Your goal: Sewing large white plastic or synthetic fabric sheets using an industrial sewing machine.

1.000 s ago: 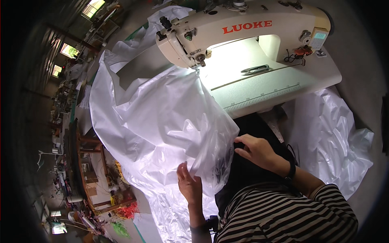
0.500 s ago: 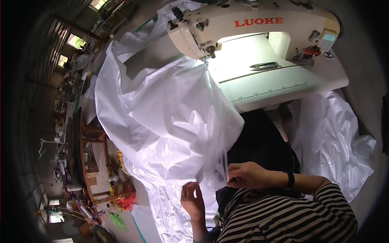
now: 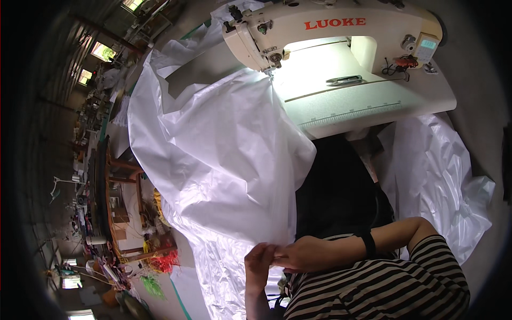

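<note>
Both hands meet at about 6 o'clock, low in the view: the left hand (image 3: 260, 264) and the right hand (image 3: 303, 255) pinch the lower edge of the white plastic sheet (image 3: 224, 160), fingertips nearly touching. The sheet billows up toward 12 o'clock, where its far end lies under the needle of the cream sewing machine (image 3: 325, 32) on the lit counter (image 3: 373, 104). It probably pays to keep the two layers' edges flush, hold gentle even tension, and smooth wrinkles before feeding, since slippery film creeps easily.
</note>
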`<state>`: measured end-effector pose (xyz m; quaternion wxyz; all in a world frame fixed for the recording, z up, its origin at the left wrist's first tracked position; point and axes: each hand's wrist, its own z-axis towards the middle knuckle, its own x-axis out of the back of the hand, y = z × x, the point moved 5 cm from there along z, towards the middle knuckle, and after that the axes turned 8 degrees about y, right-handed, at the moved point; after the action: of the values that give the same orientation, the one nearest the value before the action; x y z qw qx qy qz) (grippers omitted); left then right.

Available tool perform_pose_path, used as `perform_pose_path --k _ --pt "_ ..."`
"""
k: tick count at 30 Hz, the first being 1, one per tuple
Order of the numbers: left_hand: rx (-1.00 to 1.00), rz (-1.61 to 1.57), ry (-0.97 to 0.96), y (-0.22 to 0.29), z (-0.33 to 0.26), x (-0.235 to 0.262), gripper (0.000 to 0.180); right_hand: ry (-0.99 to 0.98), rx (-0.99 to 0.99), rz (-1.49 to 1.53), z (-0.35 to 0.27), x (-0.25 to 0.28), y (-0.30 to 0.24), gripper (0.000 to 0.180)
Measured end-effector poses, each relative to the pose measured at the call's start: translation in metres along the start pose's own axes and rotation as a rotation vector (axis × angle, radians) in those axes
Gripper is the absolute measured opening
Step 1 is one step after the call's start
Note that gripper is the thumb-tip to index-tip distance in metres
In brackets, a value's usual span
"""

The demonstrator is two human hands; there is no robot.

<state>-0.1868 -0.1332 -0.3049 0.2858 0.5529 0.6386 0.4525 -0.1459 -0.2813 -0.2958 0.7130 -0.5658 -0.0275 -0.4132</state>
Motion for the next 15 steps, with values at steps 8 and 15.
perform_pose_path --k 8,15 --pt "-0.458 0.352 0.535 0.02 -0.002 0.024 0.018 0.653 -0.566 -0.002 -0.083 0.111 0.137 0.035" --pt "-0.783 0.628 0.573 0.061 -0.002 0.031 0.015 0.281 -0.637 0.271 -0.051 0.091 0.215 0.046"
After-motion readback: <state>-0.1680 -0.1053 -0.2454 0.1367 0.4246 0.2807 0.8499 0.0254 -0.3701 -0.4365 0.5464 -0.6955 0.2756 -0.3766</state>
